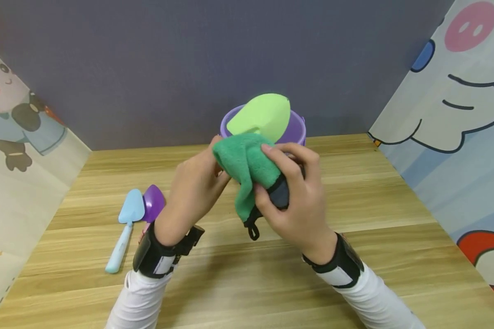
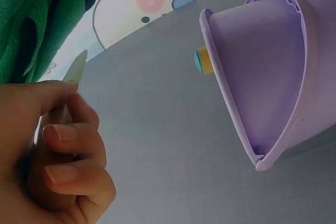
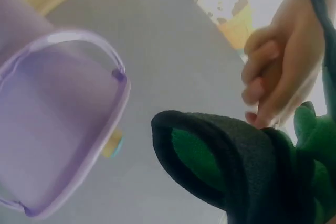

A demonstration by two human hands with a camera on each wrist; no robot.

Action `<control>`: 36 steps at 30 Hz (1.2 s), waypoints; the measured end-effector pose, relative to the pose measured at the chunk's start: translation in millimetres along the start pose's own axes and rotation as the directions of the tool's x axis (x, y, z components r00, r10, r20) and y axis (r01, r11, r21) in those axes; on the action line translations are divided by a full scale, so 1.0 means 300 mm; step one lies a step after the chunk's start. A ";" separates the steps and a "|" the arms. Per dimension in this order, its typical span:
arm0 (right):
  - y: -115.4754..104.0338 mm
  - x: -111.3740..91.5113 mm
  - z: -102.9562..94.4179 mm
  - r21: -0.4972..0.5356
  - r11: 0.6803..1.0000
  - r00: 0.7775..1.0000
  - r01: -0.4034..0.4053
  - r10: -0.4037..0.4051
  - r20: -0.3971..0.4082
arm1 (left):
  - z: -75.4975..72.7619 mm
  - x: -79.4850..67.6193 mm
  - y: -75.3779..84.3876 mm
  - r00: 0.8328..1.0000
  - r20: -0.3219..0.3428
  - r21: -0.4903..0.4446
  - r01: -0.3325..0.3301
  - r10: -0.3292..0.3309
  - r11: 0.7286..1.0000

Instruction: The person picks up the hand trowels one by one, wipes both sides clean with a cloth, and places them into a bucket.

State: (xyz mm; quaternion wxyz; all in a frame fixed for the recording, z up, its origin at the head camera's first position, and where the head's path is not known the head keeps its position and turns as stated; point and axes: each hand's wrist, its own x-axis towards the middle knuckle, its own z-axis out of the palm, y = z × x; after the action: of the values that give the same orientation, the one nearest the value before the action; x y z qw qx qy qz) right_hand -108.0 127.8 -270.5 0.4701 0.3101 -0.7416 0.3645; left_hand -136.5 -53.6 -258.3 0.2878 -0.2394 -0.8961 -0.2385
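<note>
A light green toy shovel (image 1: 267,114) is held up by my left hand (image 1: 193,194), whose fingers curl round its handle. In the left wrist view only a thin edge of its blade (image 2: 76,69) shows above the fingers. My right hand (image 1: 302,196) grips a green and dark grey cloth (image 1: 247,160) with a small black loop, bunched against the shovel near the base of its blade. The cloth covers part of the handle. Behind them stands a purple bucket (image 1: 299,132), apart from both hands in the wrist views (image 3: 52,124).
On the wooden table (image 1: 354,205), left of my left arm, lie a light blue toy trowel (image 1: 125,233) and a purple toy shovel (image 1: 153,201), partly hidden by the wrist. A yellow and teal end (image 2: 203,60) pokes past the bucket's rim. A grey panel (image 1: 169,73) rises behind.
</note>
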 end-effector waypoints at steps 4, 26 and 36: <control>-0.005 -0.016 0.019 -0.004 1.000 0.999 -0.006 0.006 0.049 | 0.002 -0.010 0.004 1.000 0.008 -0.019 0.023 -0.023 1.000; 0.027 -0.021 0.021 -0.052 0.998 0.999 -0.026 0.028 0.045 | 0.019 -0.010 0.015 0.998 -0.054 0.030 -0.042 0.043 0.999; 0.058 0.000 0.004 -0.095 0.994 0.999 -0.053 0.052 -0.007 | 0.020 -0.003 0.018 0.991 -0.070 0.084 -0.107 0.113 0.991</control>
State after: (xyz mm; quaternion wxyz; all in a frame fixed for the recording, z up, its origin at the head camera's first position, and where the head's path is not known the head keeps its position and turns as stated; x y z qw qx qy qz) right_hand -122.7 136.4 -275.1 0.4765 0.2669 -0.7648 0.3417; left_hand -135.2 -46.4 -261.6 0.3430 -0.2679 -0.8790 -0.1947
